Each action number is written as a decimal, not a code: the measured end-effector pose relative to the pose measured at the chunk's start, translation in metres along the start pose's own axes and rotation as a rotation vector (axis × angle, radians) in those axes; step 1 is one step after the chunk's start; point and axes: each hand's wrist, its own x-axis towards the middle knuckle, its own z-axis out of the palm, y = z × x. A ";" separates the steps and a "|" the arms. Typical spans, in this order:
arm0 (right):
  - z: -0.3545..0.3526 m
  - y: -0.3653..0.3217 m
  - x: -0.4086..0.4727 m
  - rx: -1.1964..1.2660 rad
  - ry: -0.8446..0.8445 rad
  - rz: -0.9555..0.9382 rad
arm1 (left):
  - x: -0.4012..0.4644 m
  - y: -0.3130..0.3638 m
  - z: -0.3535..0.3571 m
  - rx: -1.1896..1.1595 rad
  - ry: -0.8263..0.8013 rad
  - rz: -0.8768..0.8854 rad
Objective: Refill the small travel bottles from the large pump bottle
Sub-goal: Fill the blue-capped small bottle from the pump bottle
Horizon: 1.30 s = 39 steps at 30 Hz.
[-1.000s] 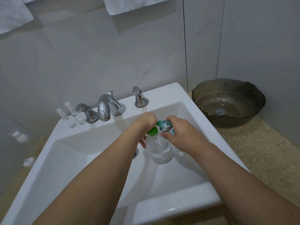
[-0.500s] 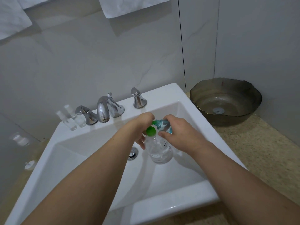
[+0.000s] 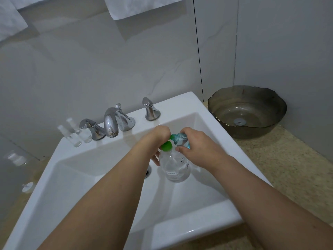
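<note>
- Large clear bottle [image 3: 177,168] with green pump head [image 3: 166,146] stood upright inside the white sink [image 3: 100,159].
- Left hand [image 3: 155,139] curled round its neck.
- Right hand [image 3: 196,147] gripped a small teal bottle [image 3: 180,139], tilted just above the pump head.
- Two clear travel bottles [image 3: 75,134] stood on the sink's rim, left of the faucet [image 3: 112,123].

Both bare forearms reached forward from the lower edge of the view and came close together at the middle. The left hand [image 3: 156,139] was bent down at the wrist, with its knuckles up and its fingers curled under, gripping something below it. The right hand [image 3: 195,146] lay just beside it, back of the hand up, its fingers and thumb curled in a pinching grip. The two hands were near, almost touching.
</note>
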 end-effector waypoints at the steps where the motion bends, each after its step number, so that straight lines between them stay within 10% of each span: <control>1: 0.000 0.001 0.000 -0.007 -0.003 0.009 | 0.000 0.000 0.002 0.004 0.004 -0.001; 23: -0.004 -0.002 0.001 0.016 0.008 -0.002 | -0.001 -0.001 -0.013 -0.192 -0.198 -0.057; 39: 0.001 0.002 0.004 -0.044 -0.043 0.022 | -0.005 0.001 0.005 -0.049 0.034 0.009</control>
